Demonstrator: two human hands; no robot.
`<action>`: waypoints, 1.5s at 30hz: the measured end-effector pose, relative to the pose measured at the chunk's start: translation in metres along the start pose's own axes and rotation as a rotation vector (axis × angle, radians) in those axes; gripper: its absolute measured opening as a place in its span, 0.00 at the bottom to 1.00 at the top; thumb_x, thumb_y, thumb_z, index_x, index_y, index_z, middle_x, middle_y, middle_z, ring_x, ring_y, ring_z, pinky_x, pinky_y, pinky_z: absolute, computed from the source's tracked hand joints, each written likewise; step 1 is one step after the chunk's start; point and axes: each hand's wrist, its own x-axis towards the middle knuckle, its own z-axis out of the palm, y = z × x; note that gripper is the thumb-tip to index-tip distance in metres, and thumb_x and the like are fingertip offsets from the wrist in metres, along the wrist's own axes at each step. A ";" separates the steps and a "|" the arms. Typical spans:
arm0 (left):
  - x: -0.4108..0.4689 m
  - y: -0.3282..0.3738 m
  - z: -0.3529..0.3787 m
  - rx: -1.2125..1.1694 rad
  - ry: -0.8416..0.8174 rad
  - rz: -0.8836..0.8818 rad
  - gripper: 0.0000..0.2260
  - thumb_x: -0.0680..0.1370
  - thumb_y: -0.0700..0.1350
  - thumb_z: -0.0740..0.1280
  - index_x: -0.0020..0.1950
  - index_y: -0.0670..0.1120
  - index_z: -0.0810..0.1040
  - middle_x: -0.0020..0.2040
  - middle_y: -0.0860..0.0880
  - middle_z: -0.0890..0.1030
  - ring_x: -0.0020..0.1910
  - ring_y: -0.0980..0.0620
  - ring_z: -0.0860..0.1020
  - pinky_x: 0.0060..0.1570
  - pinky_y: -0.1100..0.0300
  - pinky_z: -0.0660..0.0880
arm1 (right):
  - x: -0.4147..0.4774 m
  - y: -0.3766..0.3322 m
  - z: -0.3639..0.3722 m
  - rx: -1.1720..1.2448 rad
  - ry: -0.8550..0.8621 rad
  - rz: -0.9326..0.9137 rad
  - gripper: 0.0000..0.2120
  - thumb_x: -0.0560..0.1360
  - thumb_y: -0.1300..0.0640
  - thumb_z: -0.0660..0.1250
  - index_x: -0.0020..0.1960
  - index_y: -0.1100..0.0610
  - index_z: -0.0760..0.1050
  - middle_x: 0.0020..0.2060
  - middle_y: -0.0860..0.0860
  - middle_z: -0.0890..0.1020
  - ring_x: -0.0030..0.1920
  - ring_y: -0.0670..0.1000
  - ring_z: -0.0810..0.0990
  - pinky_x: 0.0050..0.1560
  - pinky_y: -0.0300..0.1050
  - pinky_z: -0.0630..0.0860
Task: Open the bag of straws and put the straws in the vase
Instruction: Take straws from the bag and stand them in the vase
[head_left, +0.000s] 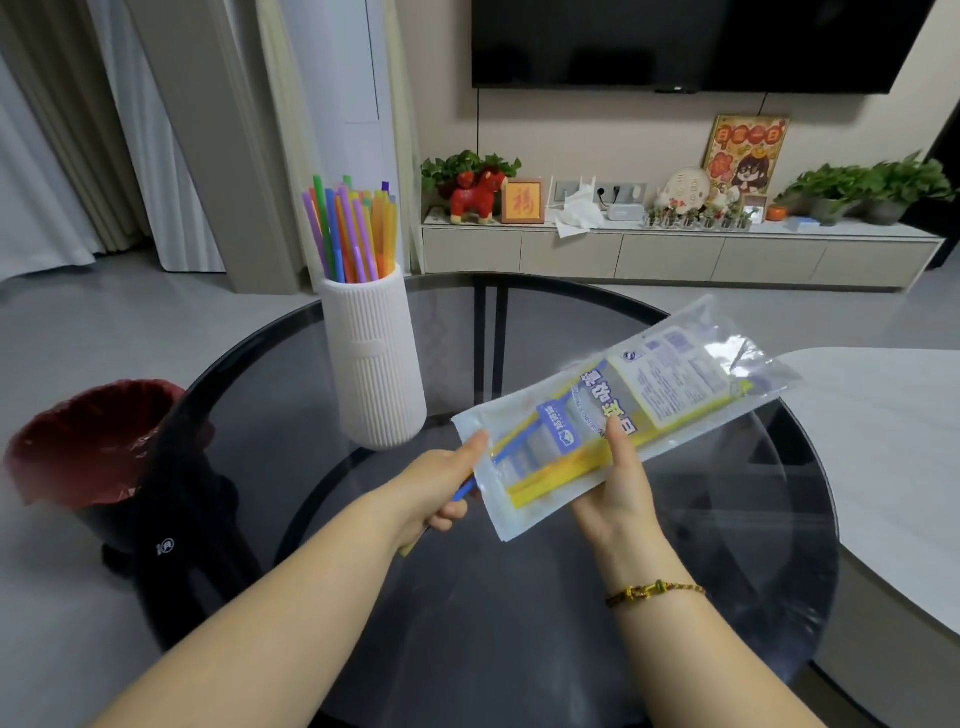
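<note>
Progress: we judge the task nearly done. The bag (623, 410) is open at its near end and almost flat, and most of its load already stands in the vase.
Left to do: we count only a few remaining straws (545, 470), yellow and blue, to draw out and carry across.
Left hand (441, 488): its fingers (448, 514) are curled round the ends of the remaining straws where they poke out of the bag's near end. We see a blue stub at the fist and a yellow tip below it. The thumb lies on the bag's near corner.
Right hand (618, 483): it pinches the bag near its middle, thumb on top and fingers underneath, hidden from us.
Bag position: held in the air over the worktop (519, 623), slanting away to the right, touching nothing else.
Bin (88, 441): it stands on the floor to the left with a red liner, and we cannot see its contents.
Vase (371, 364): white and ribbed, it stands upright on the worktop's far left, well apart from both hands.
Straws in the vase (353, 234): we see a full, many-coloured bunch leaning against the rim.
</note>
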 end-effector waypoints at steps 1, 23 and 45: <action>0.001 -0.001 0.001 -0.030 0.034 -0.011 0.23 0.76 0.62 0.53 0.33 0.46 0.74 0.27 0.51 0.73 0.16 0.59 0.58 0.16 0.71 0.54 | 0.002 -0.002 0.001 0.006 0.034 -0.026 0.12 0.78 0.53 0.55 0.54 0.57 0.74 0.43 0.51 0.84 0.46 0.52 0.81 0.46 0.49 0.75; -0.013 -0.004 -0.017 -0.106 -0.226 0.155 0.14 0.77 0.57 0.56 0.41 0.48 0.72 0.21 0.56 0.74 0.15 0.60 0.62 0.14 0.71 0.54 | 0.006 -0.032 0.069 -0.664 -0.061 -0.211 0.16 0.79 0.49 0.52 0.38 0.50 0.73 0.35 0.45 0.80 0.37 0.44 0.79 0.34 0.42 0.75; -0.064 0.012 -0.127 1.458 0.048 -0.019 0.09 0.76 0.54 0.60 0.40 0.51 0.70 0.32 0.56 0.69 0.37 0.53 0.70 0.30 0.63 0.62 | -0.002 -0.005 -0.001 -0.517 0.323 0.035 0.11 0.79 0.56 0.52 0.55 0.59 0.69 0.37 0.55 0.77 0.37 0.54 0.77 0.43 0.51 0.75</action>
